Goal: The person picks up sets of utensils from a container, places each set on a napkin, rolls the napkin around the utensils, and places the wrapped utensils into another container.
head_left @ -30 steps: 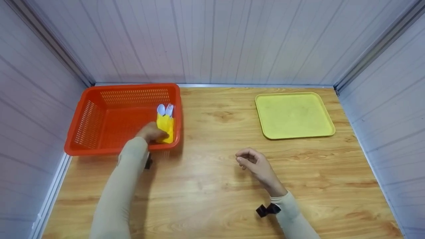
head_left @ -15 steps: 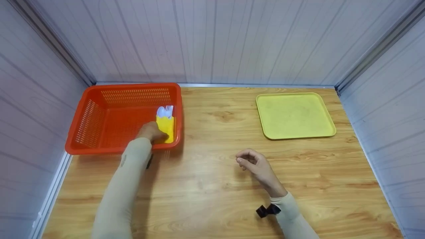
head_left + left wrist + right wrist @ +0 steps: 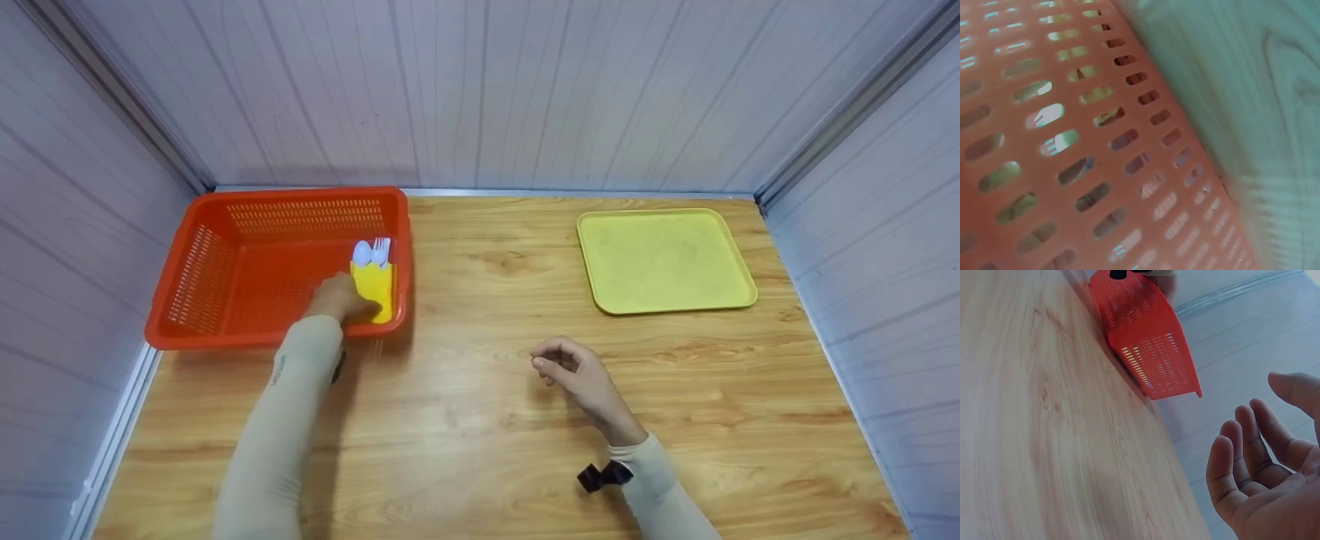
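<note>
In the head view, a yellow cutlery pouch (image 3: 375, 283) lies at the right end of the red basket (image 3: 255, 277). A pale spoon (image 3: 362, 253) and fork (image 3: 381, 251) stick out of its far end. My left hand (image 3: 335, 295) reaches over the near rim and holds the pouch's near left part, thumb across its top; the other fingers are mostly hidden. In the left wrist view the slotted basket wall (image 3: 1089, 163) blocks the hand. My right hand (image 3: 581, 379) hovers by the table's middle, fingers loosely curved around nothing.
A yellow tray (image 3: 664, 262) lies on the wooden table (image 3: 465, 420) at the back right. Pale panel walls (image 3: 480, 97) stand behind and at both sides. The basket is close to the back and left walls.
The pouch has settled flatter in the basket, and the spoon and fork have shifted slightly left and nearer. My left forearm has turned a little. My right hand stays almost still.
</note>
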A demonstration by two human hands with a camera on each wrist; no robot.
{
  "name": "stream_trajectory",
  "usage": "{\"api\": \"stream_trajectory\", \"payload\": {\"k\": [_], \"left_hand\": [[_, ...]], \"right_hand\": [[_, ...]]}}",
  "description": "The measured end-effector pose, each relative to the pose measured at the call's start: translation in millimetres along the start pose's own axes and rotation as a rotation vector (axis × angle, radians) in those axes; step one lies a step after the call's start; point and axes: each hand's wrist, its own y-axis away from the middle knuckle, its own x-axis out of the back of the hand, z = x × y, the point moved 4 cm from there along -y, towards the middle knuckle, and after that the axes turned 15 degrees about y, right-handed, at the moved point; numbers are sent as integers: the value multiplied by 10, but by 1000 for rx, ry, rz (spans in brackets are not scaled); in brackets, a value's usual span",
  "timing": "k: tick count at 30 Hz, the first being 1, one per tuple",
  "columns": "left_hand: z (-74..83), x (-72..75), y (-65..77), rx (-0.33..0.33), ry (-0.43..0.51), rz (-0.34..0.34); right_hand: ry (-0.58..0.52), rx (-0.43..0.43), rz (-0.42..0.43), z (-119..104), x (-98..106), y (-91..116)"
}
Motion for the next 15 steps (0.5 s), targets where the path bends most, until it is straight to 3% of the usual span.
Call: {"api": "stream_trajectory", "payload": {"k": [6, 15], "left_hand": [[-12, 32, 9, 34, 3, -10], [24, 66, 90, 18, -63, -27]], "right_hand": [[-4, -2, -7, 4, -3, -12], [3, -23, -3, 6, 16, 9]]}}
